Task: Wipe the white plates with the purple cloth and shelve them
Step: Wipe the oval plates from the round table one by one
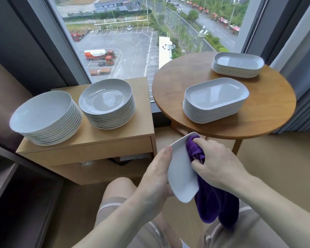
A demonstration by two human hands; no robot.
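Window glass (132, 42) behind everything, car park far below. Round wooden table (268, 111) on the right, carrying two stacks of oblong plates: near stack (215, 100) toward the front edge, far stack (237, 64) toward the back, well apart. Low wooden cabinet (100, 140) on the left, bearing two stacks of round plates, left stack (45, 113) leaning toward the camera and right stack (106, 102) just beside it.

Closer in, over the lap: one oblong white plate (181, 172) held up on edge, tilted, long axis running from upper right, near the table's rim, down toward the knees. Left hand (154, 178) gripping the plate's left long edge, thumb laid over the rim onto the inner face, remaining fingers hidden behind. Right hand (217, 163) bunched around the purple cloth (217, 199), fingers curled and pressing a wad of it against the plate's upper right portion; rest of the cloth hanging below the wrist.

Judged from this: wiping in progress, lower end of the face lying below and left of the cloth wad, so next stroke likely down along the long axis toward the left palm. Right hand nearer the oblong stacks for setting down.
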